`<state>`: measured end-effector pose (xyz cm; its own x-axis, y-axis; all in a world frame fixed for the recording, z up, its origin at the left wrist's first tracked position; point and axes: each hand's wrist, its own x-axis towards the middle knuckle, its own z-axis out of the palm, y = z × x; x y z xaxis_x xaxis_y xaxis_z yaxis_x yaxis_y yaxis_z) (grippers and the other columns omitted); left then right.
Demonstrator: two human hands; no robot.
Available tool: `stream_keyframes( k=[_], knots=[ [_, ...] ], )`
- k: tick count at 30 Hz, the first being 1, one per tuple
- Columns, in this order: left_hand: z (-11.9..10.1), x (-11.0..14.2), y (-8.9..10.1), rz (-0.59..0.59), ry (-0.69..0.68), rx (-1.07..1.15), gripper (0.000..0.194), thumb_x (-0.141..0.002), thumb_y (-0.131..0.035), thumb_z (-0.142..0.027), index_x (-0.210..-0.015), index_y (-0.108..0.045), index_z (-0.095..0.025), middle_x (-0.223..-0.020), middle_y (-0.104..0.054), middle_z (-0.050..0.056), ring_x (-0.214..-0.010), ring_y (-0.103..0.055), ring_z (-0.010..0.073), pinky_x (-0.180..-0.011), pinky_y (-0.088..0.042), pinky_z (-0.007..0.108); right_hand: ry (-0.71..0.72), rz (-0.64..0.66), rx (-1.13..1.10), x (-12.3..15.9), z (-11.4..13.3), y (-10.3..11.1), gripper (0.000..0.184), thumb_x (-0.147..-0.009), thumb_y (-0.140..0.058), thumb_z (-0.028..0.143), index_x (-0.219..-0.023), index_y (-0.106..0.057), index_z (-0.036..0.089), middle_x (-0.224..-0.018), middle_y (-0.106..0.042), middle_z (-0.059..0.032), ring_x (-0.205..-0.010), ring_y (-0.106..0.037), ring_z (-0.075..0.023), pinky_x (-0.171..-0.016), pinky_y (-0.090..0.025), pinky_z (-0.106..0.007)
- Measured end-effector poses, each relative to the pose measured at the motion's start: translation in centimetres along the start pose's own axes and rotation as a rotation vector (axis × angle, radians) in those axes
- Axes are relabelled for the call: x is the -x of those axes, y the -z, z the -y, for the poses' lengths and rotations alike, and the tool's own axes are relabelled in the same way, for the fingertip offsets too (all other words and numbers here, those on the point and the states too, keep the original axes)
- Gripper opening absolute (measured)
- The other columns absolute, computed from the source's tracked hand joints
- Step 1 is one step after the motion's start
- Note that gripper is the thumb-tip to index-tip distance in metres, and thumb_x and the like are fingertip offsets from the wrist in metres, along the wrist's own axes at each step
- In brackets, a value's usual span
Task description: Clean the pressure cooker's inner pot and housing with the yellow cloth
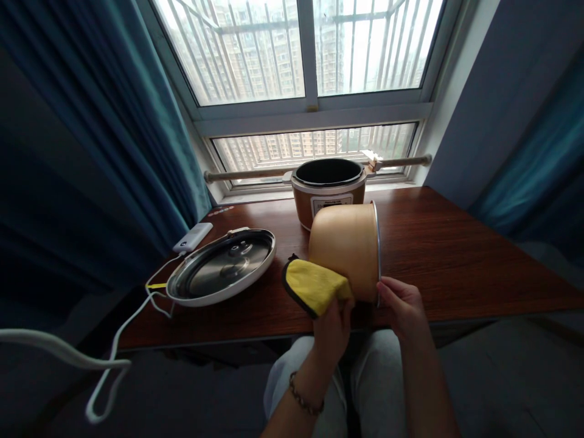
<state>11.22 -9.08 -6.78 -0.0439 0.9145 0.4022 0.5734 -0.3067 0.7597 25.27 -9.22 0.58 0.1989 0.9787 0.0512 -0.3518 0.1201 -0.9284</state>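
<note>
A gold-coloured inner pot (344, 237) is tipped on its side near the table's front edge, its silver rim facing right. My right hand (402, 304) pinches that rim at its lower part. In my left hand (332, 328) is a yellow cloth (317, 285) with a dark border, pressed against the lower side of the pot. The pot's inside faces away from view. Behind it stands the cooker body (303, 201), gold and white with a dark opening and a label on its front, partly covered by the pot.
Left on the wooden table (433, 243) lies the cooker lid (219, 267), its metal inner side up. A white power bank (193, 237) with a white cable (119, 334) is beside it. The window (314, 109) and a horizontal rail (255, 174) are behind; curtains hang left and right.
</note>
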Motion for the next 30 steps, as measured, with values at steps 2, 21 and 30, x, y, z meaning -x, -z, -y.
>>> stream_keyframes(
  k=[2, 21, 30],
  knots=[
    [0.0, 0.1, -0.3, 0.113, -0.177, -0.029, 0.037, -0.083, -0.047, -0.038, -0.110, -0.062, -0.018, -0.116, -0.061, 0.015, -0.119, -0.045, 0.0333, -0.104, -0.021, 0.058, -0.016, -0.012, -0.010, 0.3, 0.1, -0.4, 0.018, -0.062, -0.073, 0.035, -0.075, -0.073, 0.021, -0.069, -0.069, -0.0014, -0.060, -0.062, -0.0157, -0.058, -0.049, -0.025],
    [-1.0, -1.6, 1.4, -0.199, 0.193, 0.172, 0.061, -0.090, -0.037, -0.039, -0.142, -0.016, -0.015, -0.149, -0.015, 0.011, -0.137, -0.014, 0.0203, -0.112, -0.014, 0.039, -0.068, 0.096, -0.022, 0.3, -0.5, 0.5, 0.039, -0.061, -0.076, 0.029, -0.098, -0.069, 0.023, -0.092, -0.070, -0.0058, -0.085, -0.065, -0.0220, -0.078, -0.052, -0.036],
    [-1.0, -1.6, 0.7, -0.077, -0.146, -0.170, 0.047, -0.089, -0.035, -0.026, -0.134, -0.037, -0.014, -0.139, -0.038, 0.016, -0.132, -0.026, 0.0296, -0.106, -0.018, 0.055, -0.056, 0.055, 0.084, -0.1, -1.0, 1.5, 0.028, -0.060, -0.077, 0.027, -0.087, -0.072, 0.024, -0.085, -0.072, -0.0038, -0.077, -0.066, -0.0178, -0.072, -0.053, -0.028]
  ],
)
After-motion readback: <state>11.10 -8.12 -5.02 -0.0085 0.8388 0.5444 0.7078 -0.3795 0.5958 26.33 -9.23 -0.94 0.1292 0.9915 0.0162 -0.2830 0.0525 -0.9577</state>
